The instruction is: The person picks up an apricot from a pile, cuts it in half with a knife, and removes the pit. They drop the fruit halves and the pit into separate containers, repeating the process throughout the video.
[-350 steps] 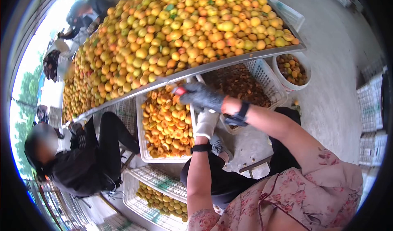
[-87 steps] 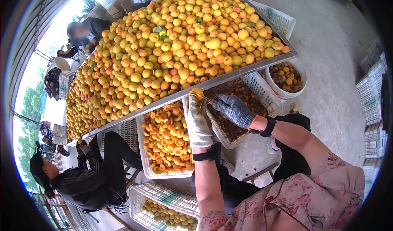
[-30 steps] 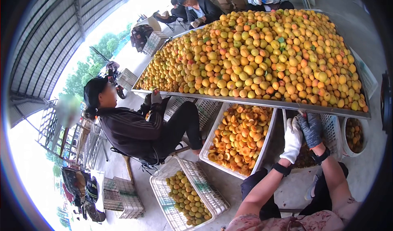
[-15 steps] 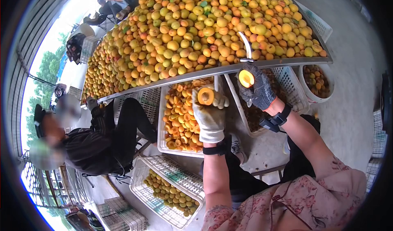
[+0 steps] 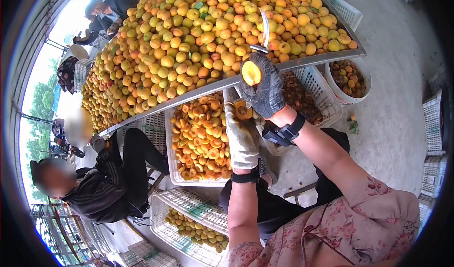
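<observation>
My left hand (image 5: 242, 137), in a white glove, holds an apricot half (image 5: 243, 110) whose pit side faces up. Close beside it on the right, my right hand (image 5: 265, 89) wears a dark grey glove. It grips a curved knife (image 5: 266, 28) with the blade pointing up over the apricot pile, and also holds an apricot half (image 5: 251, 73), cut face showing. Whole apricots (image 5: 189, 44) cover the metal-edged table (image 5: 312, 60) just beyond my hands. Below my left hand's side, a white crate (image 5: 174, 165) holds many orange apricot halves (image 5: 201, 139).
A co-worker in black (image 5: 101, 186) sits at the left; another person (image 5: 111, 11) sits at the far left. At the right are a crate of dark pieces (image 5: 326, 113) and a white bucket (image 5: 368, 85). A crate of greenish apricots (image 5: 161, 219) stands below.
My right hand has moved left with the knife and its apricot half, close to my left hand. The apricot half in my left hand has tilted. The whole view has shifted.
</observation>
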